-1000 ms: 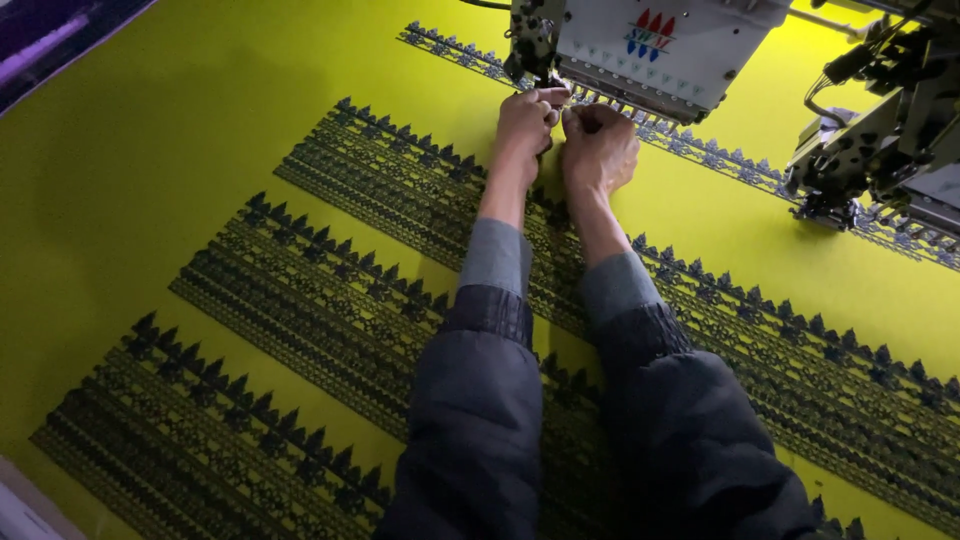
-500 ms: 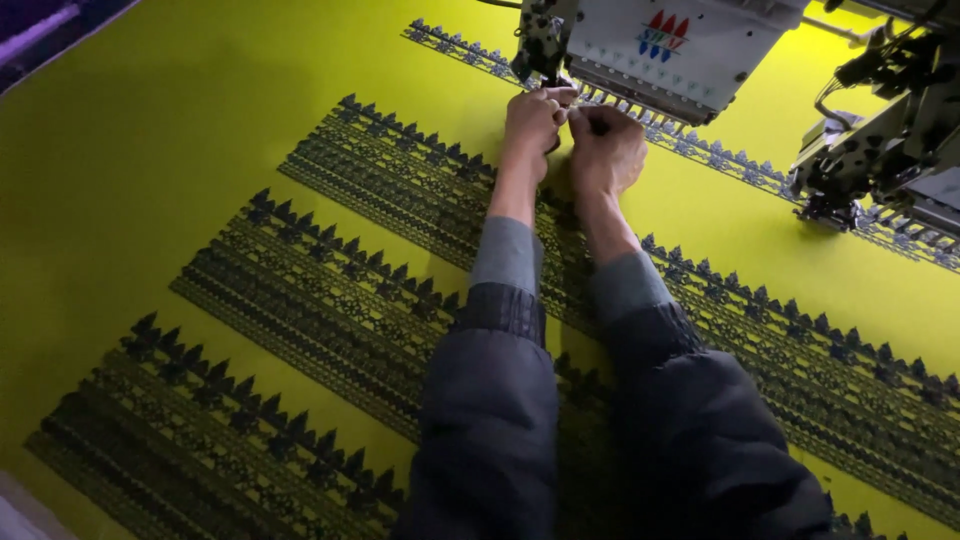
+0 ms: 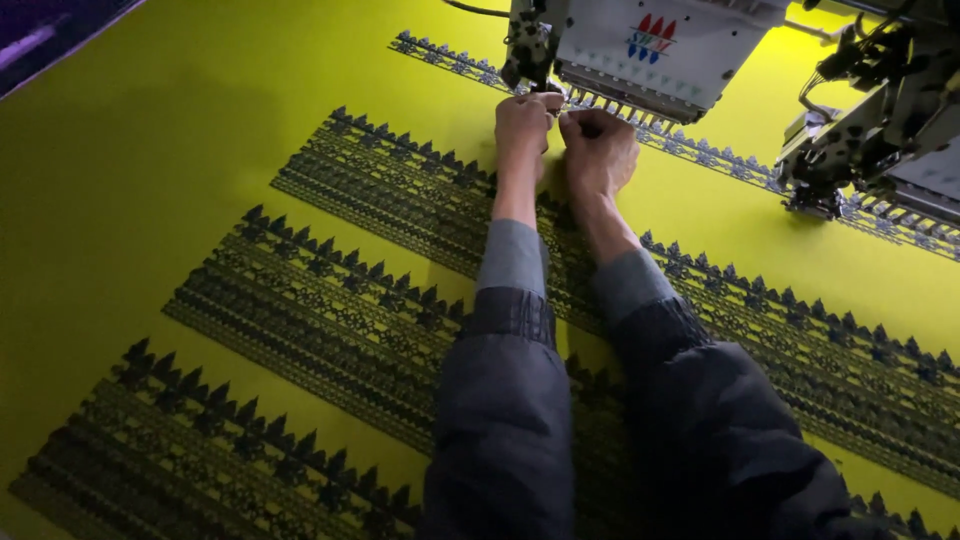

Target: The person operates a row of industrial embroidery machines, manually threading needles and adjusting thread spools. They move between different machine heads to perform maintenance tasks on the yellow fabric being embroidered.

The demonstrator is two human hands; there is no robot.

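We stretch both arms forward over the yellow fabric (image 3: 180, 150). Our left hand (image 3: 522, 125) and right hand (image 3: 600, 150) meet just under the needle row (image 3: 625, 108) of the white embroidery machine head (image 3: 660, 45), fingers curled and pinched close together; what they pinch is too small to tell. Dark embroidered lace bands (image 3: 330, 310) run diagonally beneath our grey sleeves (image 3: 510, 400). A second machine head (image 3: 880, 130) stands to the right, well apart.
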